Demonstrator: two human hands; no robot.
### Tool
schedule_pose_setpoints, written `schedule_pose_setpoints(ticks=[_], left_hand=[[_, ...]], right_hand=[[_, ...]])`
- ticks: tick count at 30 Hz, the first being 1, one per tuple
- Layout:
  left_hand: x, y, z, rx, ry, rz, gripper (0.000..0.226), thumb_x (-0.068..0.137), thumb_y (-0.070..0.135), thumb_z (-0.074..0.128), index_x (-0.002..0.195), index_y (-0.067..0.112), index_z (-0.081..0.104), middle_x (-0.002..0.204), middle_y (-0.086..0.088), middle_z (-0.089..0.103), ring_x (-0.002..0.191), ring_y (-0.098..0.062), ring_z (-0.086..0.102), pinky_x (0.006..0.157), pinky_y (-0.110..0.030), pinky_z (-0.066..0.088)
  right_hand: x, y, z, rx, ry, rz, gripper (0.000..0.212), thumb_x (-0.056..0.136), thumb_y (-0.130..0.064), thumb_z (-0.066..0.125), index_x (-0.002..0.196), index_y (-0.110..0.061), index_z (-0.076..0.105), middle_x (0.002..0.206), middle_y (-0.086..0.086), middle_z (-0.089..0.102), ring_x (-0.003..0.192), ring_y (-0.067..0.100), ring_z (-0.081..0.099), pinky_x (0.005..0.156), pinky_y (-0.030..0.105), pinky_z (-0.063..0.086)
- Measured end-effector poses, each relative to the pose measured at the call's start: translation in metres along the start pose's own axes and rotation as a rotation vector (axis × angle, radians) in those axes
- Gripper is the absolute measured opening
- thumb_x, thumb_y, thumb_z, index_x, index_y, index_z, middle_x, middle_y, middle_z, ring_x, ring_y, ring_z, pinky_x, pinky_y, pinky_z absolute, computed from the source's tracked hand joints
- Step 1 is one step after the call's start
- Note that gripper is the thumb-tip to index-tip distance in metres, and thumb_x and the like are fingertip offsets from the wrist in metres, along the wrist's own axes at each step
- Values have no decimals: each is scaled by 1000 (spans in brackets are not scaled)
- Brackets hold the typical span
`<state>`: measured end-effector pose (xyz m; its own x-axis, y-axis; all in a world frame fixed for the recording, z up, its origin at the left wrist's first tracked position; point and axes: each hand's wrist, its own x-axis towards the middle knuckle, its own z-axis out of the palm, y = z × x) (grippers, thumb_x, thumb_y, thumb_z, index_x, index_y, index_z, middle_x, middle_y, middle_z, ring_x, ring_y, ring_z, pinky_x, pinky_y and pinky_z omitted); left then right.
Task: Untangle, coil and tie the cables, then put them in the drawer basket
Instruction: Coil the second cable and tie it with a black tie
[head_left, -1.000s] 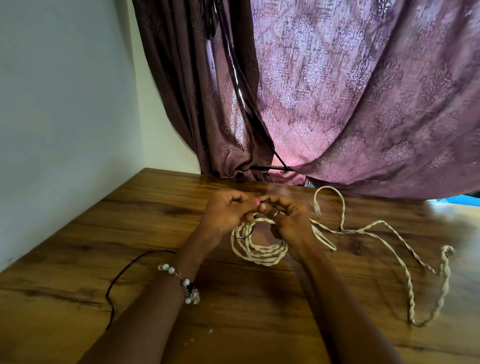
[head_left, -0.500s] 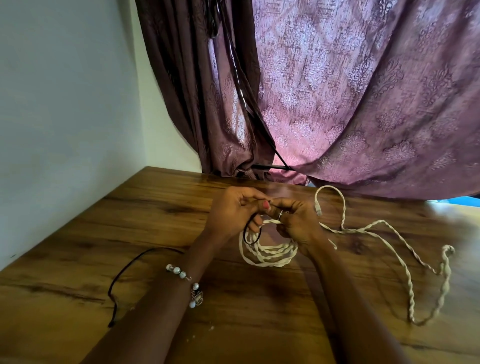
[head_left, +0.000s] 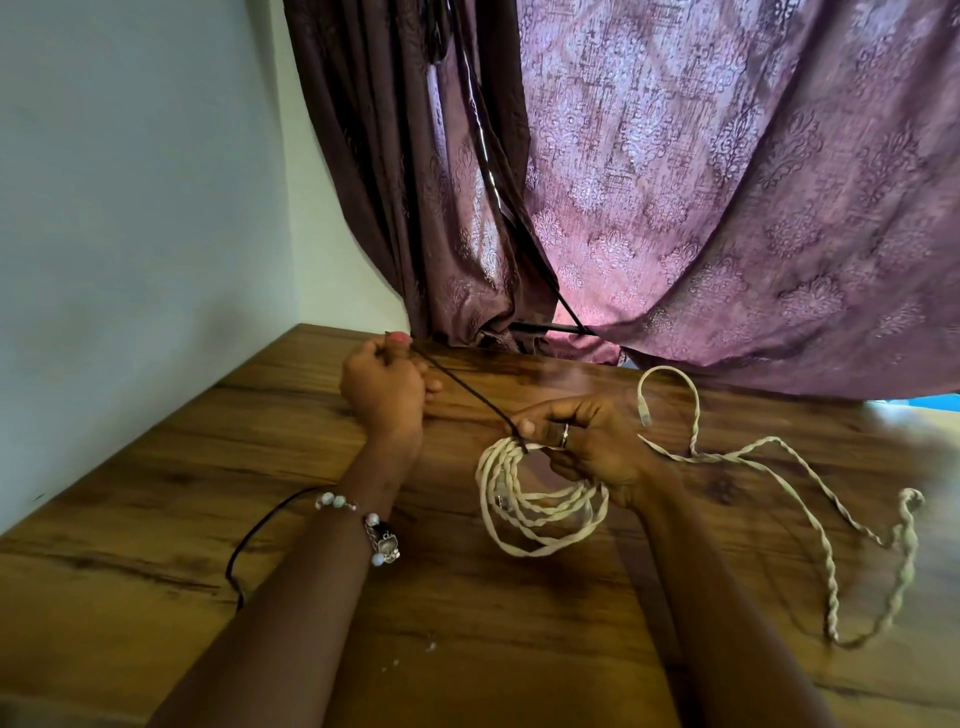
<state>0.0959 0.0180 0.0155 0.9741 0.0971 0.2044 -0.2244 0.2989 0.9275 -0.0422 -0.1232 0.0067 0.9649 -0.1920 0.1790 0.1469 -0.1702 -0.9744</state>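
The left hand (head_left: 383, 387) is a closed fist raised above the brown wood-grain table (head_left: 156, 519), thumb and curled fingers pinching one end of a thin dark tie cord (head_left: 462, 388); the cord runs taut from that fist toward four o'clock, down to the right hand (head_left: 587, 441); the right hand has its fingers curled and pinches the top of the coiled cream twisted cable (head_left: 535, 506), thumb and forefinger pressed at the spot where the dark cord meets the loops; whether the cord is already wrapped round the coil cannot be made out, as the fingers hide the join.

The coil hangs from that grip at about seven o'clock of the right hand, its lower loops resting on or just above the table; the view is too soft to say which; the uncoiled length of the same cream cable trails off toward three o'clock, across the table to a small bunched loop (head_left: 911, 499) near the right edge, then curves back toward five o'clock; its clear plug end (head_left: 644, 410) stands just beside the right hand at one o'clock.

A second thin black cable (head_left: 254, 535) lies on the table at nine o'clock of the left forearm, passing behind a bead bracelet (head_left: 374, 530) on that wrist; a purple patterned curtain (head_left: 727, 182) hangs at twelve o'clock, its hem touching the far table edge, beside a pale wall (head_left: 130, 208).
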Motion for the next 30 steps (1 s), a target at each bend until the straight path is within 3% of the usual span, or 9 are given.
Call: schedule_pose_setpoints(ticks=[3,5,7,9,12,18,22,26,30], left_hand=[[1,-5,0,-64,-17,-78,24,97,16,52,73,12,54,57,-6,58,38,-14,56,36,-22,42],[-3,-7,4,-139,-105,-203,16,96,16,54,84,8,59,62,-8,64,44,-13,62,40,-22,48],[-7,-6,6,-167,-275,-335,20,94,26,57,96,6,62,72,-8,72,59,-15,69,54,-25,57],[-16,-3,7,-43,-529,-380,32,90,38,59,100,8,65,85,-5,75,77,-15,71,68,-26,57],[-40,2,12,96,-780,-277,20,87,28,65,93,10,72,88,-6,73,77,-12,67,68,-21,52],[-54,-5,21,91,-698,-61,6,83,12,70,85,9,75,82,-11,73,70,-15,66,69,-29,53],[-46,-14,23,314,-493,153,13,83,22,70,78,11,76,72,-5,73,66,-22,69,68,-44,58],[-37,-19,22,351,-398,152,23,73,37,61,75,17,73,65,-1,71,62,-26,69,62,-46,58],[-39,-9,22,257,-343,37,20,79,17,61,62,17,71,60,-5,69,57,-27,69,58,-47,59]], right_hand=[[1,2,0,30,-3,18,28,69,-20,74,88,1,73,54,10,50,36,8,29,39,17,24],[0,4,-2,57,12,19,27,69,-18,75,87,2,73,58,11,46,37,10,26,41,19,20],[1,7,-6,96,87,31,21,71,-16,74,85,0,75,60,9,44,38,10,24,43,22,17],[1,10,-11,155,174,51,22,73,-14,72,86,3,73,58,7,42,37,9,23,42,20,17],[1,11,-12,233,226,58,20,73,-13,71,85,3,72,49,2,36,36,7,22,39,16,17],[3,11,-6,258,192,92,32,73,-14,71,94,10,67,54,3,36,34,7,23,37,13,19],[5,9,-1,224,143,153,12,82,-10,67,76,0,68,43,0,30,32,8,20,37,13,17],[7,7,6,83,155,181,45,88,-3,61,45,-14,63,39,-1,33,29,8,27,34,15,22],[8,10,10,-24,205,261,66,92,-1,49,34,-29,64,38,-12,48,35,1,44,39,14,36]])
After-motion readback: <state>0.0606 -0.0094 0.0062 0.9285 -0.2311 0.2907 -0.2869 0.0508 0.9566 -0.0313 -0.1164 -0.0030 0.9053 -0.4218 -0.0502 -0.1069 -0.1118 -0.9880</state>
